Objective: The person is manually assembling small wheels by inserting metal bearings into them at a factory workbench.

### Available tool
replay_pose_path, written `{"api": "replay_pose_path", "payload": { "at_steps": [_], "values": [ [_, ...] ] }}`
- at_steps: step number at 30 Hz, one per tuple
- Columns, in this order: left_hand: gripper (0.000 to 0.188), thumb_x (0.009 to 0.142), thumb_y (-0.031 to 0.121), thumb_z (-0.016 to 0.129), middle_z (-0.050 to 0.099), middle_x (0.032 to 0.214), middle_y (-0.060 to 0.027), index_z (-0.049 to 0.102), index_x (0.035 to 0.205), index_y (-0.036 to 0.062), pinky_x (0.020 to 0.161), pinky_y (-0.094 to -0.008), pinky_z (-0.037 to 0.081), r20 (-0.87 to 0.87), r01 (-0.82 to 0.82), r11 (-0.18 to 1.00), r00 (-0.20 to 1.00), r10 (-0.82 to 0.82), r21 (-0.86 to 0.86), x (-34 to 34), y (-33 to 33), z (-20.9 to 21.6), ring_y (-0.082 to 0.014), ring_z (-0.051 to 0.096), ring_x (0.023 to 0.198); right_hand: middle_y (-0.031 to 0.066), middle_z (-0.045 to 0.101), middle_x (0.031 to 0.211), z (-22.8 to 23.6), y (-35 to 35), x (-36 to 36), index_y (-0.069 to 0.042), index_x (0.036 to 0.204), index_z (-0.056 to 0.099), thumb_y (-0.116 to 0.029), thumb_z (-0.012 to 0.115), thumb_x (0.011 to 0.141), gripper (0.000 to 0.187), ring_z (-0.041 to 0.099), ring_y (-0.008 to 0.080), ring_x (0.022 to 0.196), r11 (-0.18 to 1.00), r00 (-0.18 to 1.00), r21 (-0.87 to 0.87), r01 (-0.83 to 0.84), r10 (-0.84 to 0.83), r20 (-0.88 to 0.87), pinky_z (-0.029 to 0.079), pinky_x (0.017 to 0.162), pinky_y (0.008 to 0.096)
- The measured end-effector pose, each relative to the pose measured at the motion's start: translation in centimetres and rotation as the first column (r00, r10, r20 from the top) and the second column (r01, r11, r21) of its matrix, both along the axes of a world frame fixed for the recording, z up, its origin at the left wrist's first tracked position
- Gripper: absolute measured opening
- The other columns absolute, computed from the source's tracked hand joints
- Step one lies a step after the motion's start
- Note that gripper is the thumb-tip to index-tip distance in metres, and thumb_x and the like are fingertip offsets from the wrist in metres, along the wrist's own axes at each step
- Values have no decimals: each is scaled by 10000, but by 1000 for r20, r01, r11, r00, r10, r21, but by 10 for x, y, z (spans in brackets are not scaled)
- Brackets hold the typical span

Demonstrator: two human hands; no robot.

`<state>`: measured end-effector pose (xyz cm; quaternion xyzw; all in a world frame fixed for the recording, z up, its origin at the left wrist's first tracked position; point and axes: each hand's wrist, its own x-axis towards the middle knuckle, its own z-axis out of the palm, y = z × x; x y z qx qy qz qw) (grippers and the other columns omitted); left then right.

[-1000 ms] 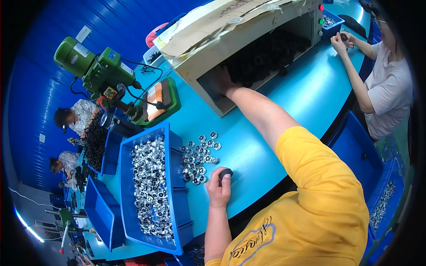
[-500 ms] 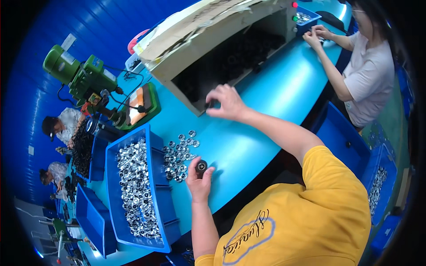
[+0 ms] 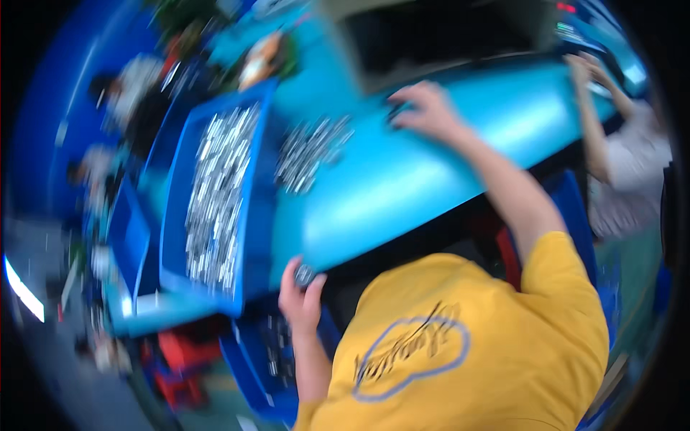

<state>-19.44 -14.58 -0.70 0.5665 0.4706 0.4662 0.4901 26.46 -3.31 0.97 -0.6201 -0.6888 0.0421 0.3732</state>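
Observation:
Just past the table's near edge, my left hand [image 3: 298,305] is closed on a small round black part with a silvery face [image 3: 305,274], gripped between thumb and fingers. My right hand [image 3: 431,111] reaches out over the blue table, its fingers curled round a small black piece [image 3: 396,113], blurred by motion. Between the hands and the large blue bin lies a loose spread of shiny metal pieces [image 3: 313,152] on the tabletop. Many similar pieces fill the large blue bin [image 3: 248,215] at the left.
An open-fronted box with a dark inside [image 3: 348,50] stands at the back. Below the table edge is a blue bin [image 3: 248,377] holding dark parts. A co-worker's hands [image 3: 586,68] work at the right. Red stools [image 3: 188,352] stand lower left.
The whole view has swung and blurred. My left hand has drawn back from beside the loose metal pieces to beyond the table edge, still holding its part. My right hand keeps its black piece.

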Motion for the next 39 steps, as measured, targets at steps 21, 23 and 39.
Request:
{"api": "replay_pose_path", "payload": {
  "at_steps": [21, 23, 39],
  "values": [
    [697, 825, 138, 788, 611, 659, -110, 500, 1458, 92, 629, -345, 507, -980, -243, 968, 165, 112, 70, -168, -109, -33, -196, 597, 582, 70, 606, 965, -5, 17, 3, -19, 999, 673, -89, 752, 869, 168, 614, 176, 824, 990, 977, -68, 120, -130, -166, 514, 775, 306],
    [638, 830, 126, 783, 599, 616, -104, 545, 1420, 80, 619, -343, 505, -926, -241, 968, 346, 154, 71, -152, -103, -11, -188, 576, 551, 11, 600, 902, 12, -1, -5, -32, 965, 676, -102, 754, 886, 131, 590, 113, 819, 984, 936, -165, 68, -120, -330, 488, 750, 270],
    [185, 964, 120, 703, 632, 828, -59, 709, 1095, -12, 622, -297, 482, -246, 213, 874, 963, -112, 437, 179, 129, 27, -155, 590, 697, -26, 623, 765, 20, -6, -87, -74, 915, 699, -320, 762, 936, 255, 564, 69, 708, 755, 299, -182, -630, 20, -954, 462, 655, 232]
  ]
}}
